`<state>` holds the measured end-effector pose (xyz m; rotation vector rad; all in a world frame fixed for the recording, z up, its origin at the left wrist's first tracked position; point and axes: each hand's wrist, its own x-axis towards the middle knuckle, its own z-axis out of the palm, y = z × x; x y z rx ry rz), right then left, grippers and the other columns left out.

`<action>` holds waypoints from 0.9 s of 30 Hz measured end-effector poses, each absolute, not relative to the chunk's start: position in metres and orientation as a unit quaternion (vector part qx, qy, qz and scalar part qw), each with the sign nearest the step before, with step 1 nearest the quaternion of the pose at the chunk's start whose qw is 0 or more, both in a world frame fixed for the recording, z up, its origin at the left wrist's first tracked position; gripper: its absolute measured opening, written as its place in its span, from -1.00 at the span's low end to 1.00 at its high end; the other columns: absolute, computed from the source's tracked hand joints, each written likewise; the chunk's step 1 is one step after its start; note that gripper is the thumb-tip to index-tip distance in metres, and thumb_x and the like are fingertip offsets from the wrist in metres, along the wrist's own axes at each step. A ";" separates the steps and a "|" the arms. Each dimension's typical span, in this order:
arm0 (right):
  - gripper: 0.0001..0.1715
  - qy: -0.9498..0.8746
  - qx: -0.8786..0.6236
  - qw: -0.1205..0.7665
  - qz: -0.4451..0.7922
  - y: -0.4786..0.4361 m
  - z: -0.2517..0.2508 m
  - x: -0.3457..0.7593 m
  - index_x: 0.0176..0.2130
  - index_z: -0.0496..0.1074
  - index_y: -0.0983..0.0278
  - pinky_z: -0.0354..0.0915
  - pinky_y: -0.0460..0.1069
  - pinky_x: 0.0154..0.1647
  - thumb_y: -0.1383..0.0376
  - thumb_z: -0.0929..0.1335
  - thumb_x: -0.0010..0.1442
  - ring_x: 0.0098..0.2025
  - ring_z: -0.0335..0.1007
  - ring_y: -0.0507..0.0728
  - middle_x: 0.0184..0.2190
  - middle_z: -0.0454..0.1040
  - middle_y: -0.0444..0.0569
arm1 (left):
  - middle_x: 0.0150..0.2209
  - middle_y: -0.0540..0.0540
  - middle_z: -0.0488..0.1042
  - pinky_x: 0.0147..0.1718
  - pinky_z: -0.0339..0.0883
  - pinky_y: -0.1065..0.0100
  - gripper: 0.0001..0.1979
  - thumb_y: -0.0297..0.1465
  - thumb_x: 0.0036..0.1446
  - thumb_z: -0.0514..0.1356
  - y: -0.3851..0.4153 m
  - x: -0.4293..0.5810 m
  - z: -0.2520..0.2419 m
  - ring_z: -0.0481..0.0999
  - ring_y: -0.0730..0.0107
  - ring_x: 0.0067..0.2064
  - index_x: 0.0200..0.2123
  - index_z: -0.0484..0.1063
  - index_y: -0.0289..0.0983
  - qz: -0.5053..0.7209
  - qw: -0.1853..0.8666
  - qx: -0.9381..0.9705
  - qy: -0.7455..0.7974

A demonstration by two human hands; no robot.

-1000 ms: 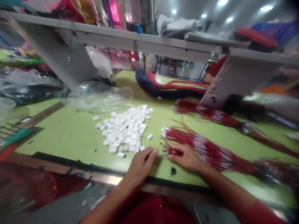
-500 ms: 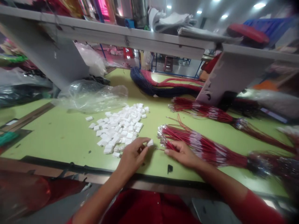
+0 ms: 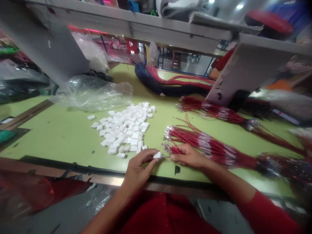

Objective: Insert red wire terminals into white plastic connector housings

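Between the thumb and fingers of my left hand is a white plastic connector housing, pointing right. My right hand pinches several red wires with metal terminals at their ends. One wire end reaches left and meets the housing's right side; how deep it sits I cannot tell. Left of my hands lies a pile of white connector housings. Behind and right of my right hand, a bundle of red wires with white bands lies on the green tabletop.
A second red wire bundle lies farther back. Beyond it are blue and pink wires. A clear plastic bag rests behind the pile. A grey shelf spans the table. A small black piece lies near the front edge.
My left hand has turned the white housing and brought it against the wire end held by my right hand. The whole view has shifted slightly.
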<state>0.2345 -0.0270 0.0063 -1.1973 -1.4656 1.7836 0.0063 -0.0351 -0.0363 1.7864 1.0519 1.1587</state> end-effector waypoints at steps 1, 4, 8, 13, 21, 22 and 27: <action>-0.62 -0.542 -0.444 0.265 0.662 -0.027 0.006 0.234 -0.38 0.42 0.34 -0.12 -0.12 -0.62 0.06 0.46 0.10 -0.60 -0.03 -0.09 -0.64 0.19 -0.26 | -0.16 -0.10 0.60 -0.19 0.57 0.33 -0.83 -0.40 0.19 0.26 -0.037 0.005 -0.037 0.62 0.32 -0.19 -0.12 0.53 -0.22 0.455 0.377 0.697 0.405; -0.62 -0.551 -0.452 0.260 0.652 -0.028 0.007 0.234 -0.35 0.46 0.36 -0.01 -0.12 -0.56 0.07 0.48 0.09 -0.54 0.08 -0.07 -0.57 0.28 -0.20 | -0.13 -0.10 0.61 -0.17 0.57 0.33 -0.79 -0.41 0.18 0.28 -0.040 0.001 -0.038 0.63 0.31 -0.16 -0.09 0.54 -0.19 0.455 0.382 0.699 0.398; -0.56 -0.558 -0.458 0.243 0.647 -0.030 0.005 0.234 -0.32 0.48 0.37 0.08 -0.12 -0.53 0.02 0.47 0.10 -0.52 0.15 -0.06 -0.53 0.33 -0.18 | -0.16 -0.10 0.63 -0.09 0.54 0.27 -0.82 -0.45 0.18 0.28 -0.043 0.001 -0.041 0.62 0.28 -0.11 -0.12 0.56 -0.19 0.471 0.318 0.730 0.381; -0.51 -0.573 -0.417 0.239 0.664 -0.033 -0.004 0.234 -0.37 0.45 0.37 0.08 -0.13 -0.52 -0.03 0.46 0.11 -0.53 0.14 -0.06 -0.56 0.30 -0.20 | -0.20 -0.12 0.63 -0.14 0.54 0.28 -0.83 -0.48 0.19 0.27 -0.052 0.014 -0.042 0.62 0.29 -0.16 -0.14 0.55 -0.22 0.481 0.292 0.747 0.354; -0.64 -0.660 -0.438 0.322 0.519 -0.031 -0.003 0.234 -0.35 0.51 0.34 0.25 -0.07 -0.32 0.07 0.43 0.19 -0.34 0.32 0.04 -0.42 0.41 -0.09 | -0.14 -0.21 0.56 -0.12 0.45 0.09 -0.75 -0.40 0.20 0.26 -0.044 -0.005 -0.036 0.53 0.13 -0.10 -0.04 0.47 -0.25 0.425 0.176 0.792 0.402; -0.65 -0.661 -0.441 0.320 0.516 -0.030 -0.001 0.234 -0.35 0.50 0.34 0.25 -0.07 -0.32 0.07 0.42 0.21 -0.34 0.32 0.04 -0.42 0.41 -0.09 | -0.10 -0.25 0.54 -0.11 0.41 0.03 -0.72 -0.41 0.22 0.24 -0.037 -0.011 -0.036 0.50 0.06 -0.07 0.00 0.45 -0.27 0.409 0.123 0.802 0.419; -0.59 -0.632 -0.463 0.228 0.578 -0.031 0.004 0.235 -0.35 0.43 0.33 0.17 -0.12 -0.56 0.04 0.33 0.31 -0.56 0.26 -0.05 -0.50 0.46 -0.10 | 0.05 -0.23 0.48 -0.08 0.28 -0.06 -0.68 -0.49 0.26 0.12 -0.006 -0.027 -0.031 0.37 -0.10 0.05 0.06 0.42 -0.20 0.267 0.004 0.859 0.437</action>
